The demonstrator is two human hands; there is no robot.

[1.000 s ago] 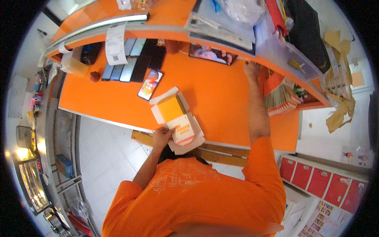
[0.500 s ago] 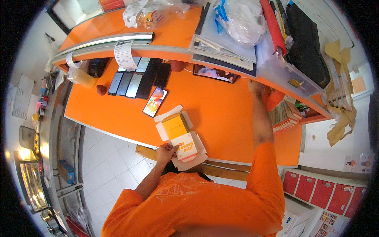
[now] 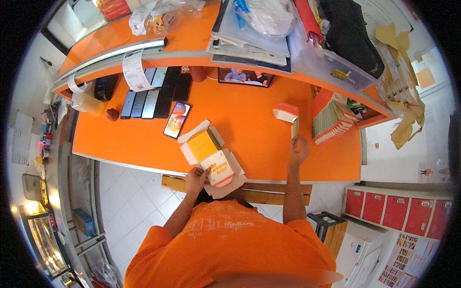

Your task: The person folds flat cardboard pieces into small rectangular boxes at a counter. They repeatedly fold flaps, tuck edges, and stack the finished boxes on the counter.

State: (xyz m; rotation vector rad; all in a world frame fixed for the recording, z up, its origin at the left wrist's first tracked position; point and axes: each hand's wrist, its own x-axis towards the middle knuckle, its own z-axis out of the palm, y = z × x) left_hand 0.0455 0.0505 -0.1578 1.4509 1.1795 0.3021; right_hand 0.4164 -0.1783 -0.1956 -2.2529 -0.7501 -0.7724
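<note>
In my left hand (image 3: 197, 180), closed at the near edge of the table, fingers pinch the left side of a white printed carton (image 3: 221, 169) with orange lettering and a red striped lower edge. That carton lies over an unfolded cardboard box (image 3: 188, 152) whose flaps are spread and whose inner panel is yellow-orange. To the right, my right hand (image 3: 298, 150) is closed on the narrow end of a red-and-white card piece (image 3: 286, 113). Its wider red-topped end points away from me, over the table; its exact kind is hard to make out.
Several phones (image 3: 139, 104) lie at the left, with one lit phone (image 3: 176, 120) nearer. A tablet (image 3: 245, 77) leans under the shelf (image 3: 187, 60). Stacked red-and-white cartons (image 3: 331, 117) stand at the right. A wooden bench (image 3: 269, 197) sits below the table edge.
My right hand has come back from under the shelf at the right, toward me, and now holds the red-and-white card piece. The left hand keeps its pinch on the white carton.
</note>
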